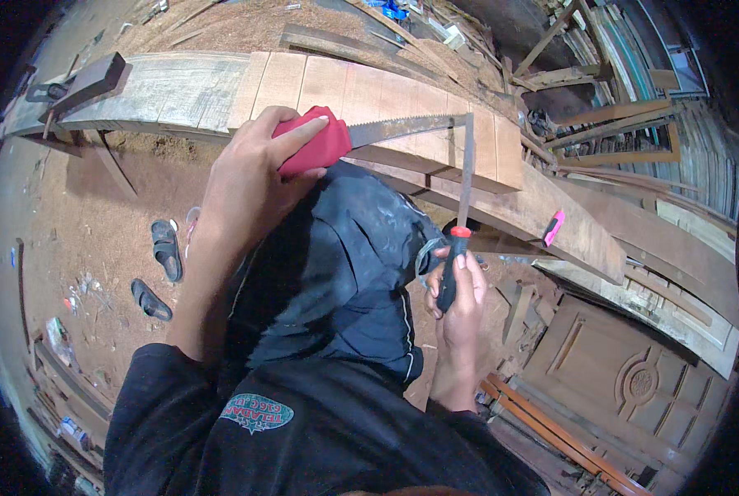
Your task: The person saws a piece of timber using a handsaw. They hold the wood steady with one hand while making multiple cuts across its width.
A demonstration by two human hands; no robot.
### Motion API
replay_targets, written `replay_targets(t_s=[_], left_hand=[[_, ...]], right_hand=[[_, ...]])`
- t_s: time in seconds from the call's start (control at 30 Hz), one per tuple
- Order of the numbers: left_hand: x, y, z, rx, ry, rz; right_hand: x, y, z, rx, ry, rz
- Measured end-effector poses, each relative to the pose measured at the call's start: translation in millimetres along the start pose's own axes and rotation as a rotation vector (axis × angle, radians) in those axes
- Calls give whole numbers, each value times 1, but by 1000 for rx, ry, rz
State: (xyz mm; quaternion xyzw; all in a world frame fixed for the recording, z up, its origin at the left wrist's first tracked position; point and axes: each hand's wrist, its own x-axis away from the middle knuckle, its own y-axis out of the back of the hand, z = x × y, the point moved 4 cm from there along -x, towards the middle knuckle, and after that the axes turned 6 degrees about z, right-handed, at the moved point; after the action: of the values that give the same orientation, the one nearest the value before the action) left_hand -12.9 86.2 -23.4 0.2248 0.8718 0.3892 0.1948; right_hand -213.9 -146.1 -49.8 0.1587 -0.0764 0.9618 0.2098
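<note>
My left hand (258,165) is closed around the red grip (318,142) of a handsaw. The saw's rusty blade (394,130) reaches to the right with its teeth facing up, over a pale wooden board (353,91). In my right hand (462,285) is a file (466,178) by its black handle with a red collar. The file points away from me, and its far end meets the saw teeth near the blade's tip. Fingers wrap the handle and hide part of it.
A pink-handled cutter (554,228) lies on the long plank bench (580,223) at right. A dark wooden block (92,83) sits at the bench's left end. Sandals (166,250) lie on the sawdust floor at left. A carved wooden door panel (625,372) leans lower right, with stacked boards (683,165) behind.
</note>
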Motion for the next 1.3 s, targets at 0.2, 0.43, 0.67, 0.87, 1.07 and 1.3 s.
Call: replay_targets(t_s=[0.2, 0.43, 0.67, 0.87, 1.07, 1.3], left_hand=[[1, 0, -3, -13, 11, -15], [1, 2, -4, -17, 6, -17], [-4, 7, -13, -68, -26, 26], [-17, 6, -16, -49, -166, 40], [-32, 5, -23, -31, -283, 38], [-32, -5, -17, -38, -303, 36]], right_hand=[[4, -13, -25, -33, -68, 52], [1, -15, -27, 56, -32, 41], [3, -16, -23, -15, -48, 74], [6, -5, -23, -76, 11, 16], [9, 5, -3, -25, 81, -91], [12, 14, -18, 16, 26, -136]])
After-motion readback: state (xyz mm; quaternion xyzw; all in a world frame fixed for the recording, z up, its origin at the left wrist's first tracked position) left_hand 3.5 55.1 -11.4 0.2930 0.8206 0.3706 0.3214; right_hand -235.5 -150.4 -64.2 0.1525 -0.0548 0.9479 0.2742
